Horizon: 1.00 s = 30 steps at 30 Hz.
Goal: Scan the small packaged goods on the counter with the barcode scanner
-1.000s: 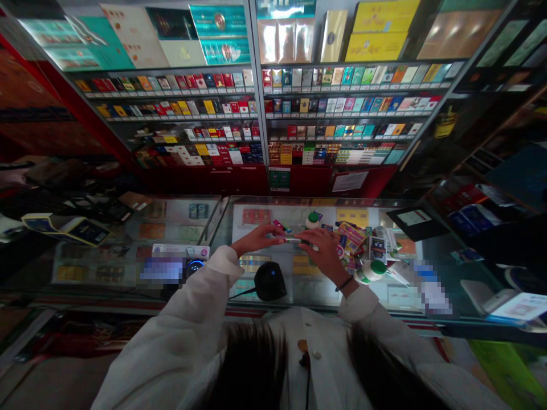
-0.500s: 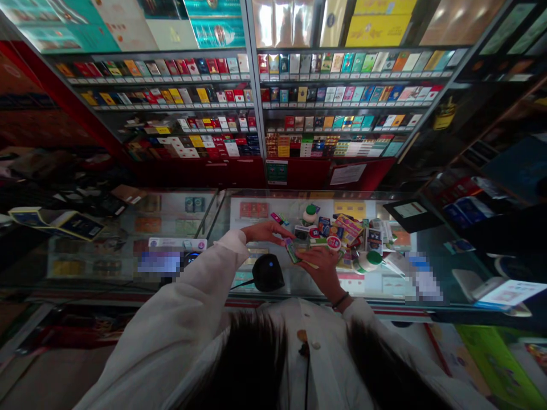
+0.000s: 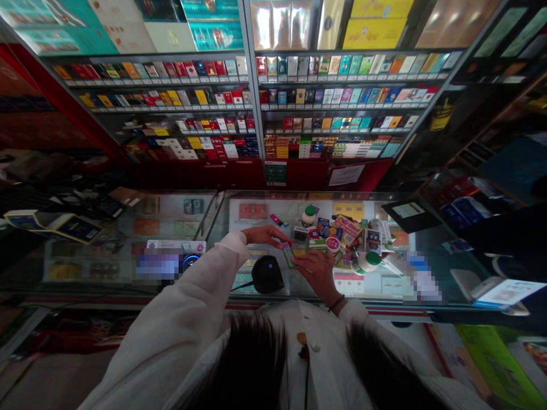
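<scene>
Over the glass counter, a slim green-and-purple pack, like a pack of gum, is held between both hands. My left hand pinches its far end, while the fingers of my right hand close on its near end. Just right of the pack lies a heap of small colourful packets and boxes. A white bottle with a green cap stands behind my hands, and another green-capped bottle lies at the heap's right. Two thin pink and green sticks or packs lie beyond my left hand.
A black device with a cable sits on the counter close to my body. To the left is a white device with a blurred screen. A dark folder lies at right. Shelves of cigarette packs rise behind the glass counter.
The pack has turned to show a greener face and moved slightly left and down. My right hand has shifted a little left. The view has moved slightly.
</scene>
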Available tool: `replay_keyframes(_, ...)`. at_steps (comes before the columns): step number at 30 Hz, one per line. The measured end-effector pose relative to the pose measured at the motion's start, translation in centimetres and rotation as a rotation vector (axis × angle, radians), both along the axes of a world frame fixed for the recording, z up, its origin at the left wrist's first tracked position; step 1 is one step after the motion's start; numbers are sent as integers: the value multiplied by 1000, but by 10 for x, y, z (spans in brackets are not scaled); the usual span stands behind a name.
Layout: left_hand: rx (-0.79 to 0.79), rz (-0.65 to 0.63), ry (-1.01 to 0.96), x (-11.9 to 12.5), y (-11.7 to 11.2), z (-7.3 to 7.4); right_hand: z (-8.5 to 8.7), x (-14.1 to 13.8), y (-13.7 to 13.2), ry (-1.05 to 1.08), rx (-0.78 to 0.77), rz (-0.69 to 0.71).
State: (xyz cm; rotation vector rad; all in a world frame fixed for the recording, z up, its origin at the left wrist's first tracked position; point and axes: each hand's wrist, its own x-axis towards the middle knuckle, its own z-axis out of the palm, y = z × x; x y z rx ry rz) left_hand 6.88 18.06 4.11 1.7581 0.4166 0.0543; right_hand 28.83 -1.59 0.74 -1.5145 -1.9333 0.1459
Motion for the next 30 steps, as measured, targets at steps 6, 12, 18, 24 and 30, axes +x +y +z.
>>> replay_keyframes(6, 23, 11, 24, -2, -1, 4, -2, 0, 1, -72, 6, 3)
replay_keyframes(12, 5, 7, 16, -1, 0, -2, -2, -3, 2, -52, 6, -10)
replay_keyframes(18, -17, -4, -4, -1, 2, -9, -5, -3, 3, -19, -10, 14)
replay_keyframes(24, -27, 31, 16, -3, 0, -11, -9, -5, 3, -49, -4, -3)
replay_keyframes(30, 7, 4, 31, -3, 7, -11, -7, -3, 6, 48, 42, 14)
